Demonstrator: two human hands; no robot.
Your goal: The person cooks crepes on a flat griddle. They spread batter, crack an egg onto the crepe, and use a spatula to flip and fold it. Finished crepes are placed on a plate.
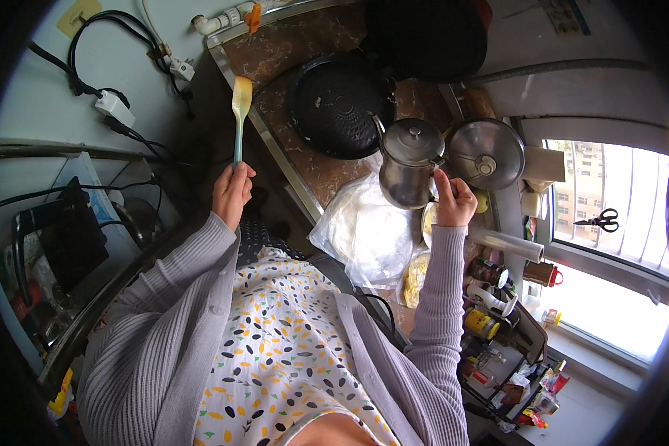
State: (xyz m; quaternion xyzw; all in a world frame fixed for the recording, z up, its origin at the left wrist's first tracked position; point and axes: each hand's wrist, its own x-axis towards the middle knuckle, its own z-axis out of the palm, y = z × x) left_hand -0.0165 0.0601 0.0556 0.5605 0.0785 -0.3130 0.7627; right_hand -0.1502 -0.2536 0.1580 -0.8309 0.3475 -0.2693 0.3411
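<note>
My left hand (232,194) grips the blue handle of a silicone spatula (242,100), its yellowish blade pointing up and away from me. With my right hand (455,202) I hold the handle of a lidded stainless steel pot (404,181) with a thin spout. The spout points left, at the edge of a round black electric griddle (340,111). Whether the pot's base touches the counter is hard to tell. White plastic bags (368,228) lie just in front of the pot. Beside my right forearm are a bowl (428,223) and a bag of yellow food (416,279), both partly covered.
The griddle's raised dark lid (426,36) stands behind it. A metal pot lid (485,155) and a roll of plastic film (507,244) sit at the right. Jars (482,323) and a cluttered rack (496,371) line the window side. Cables (128,28) hang on the left wall.
</note>
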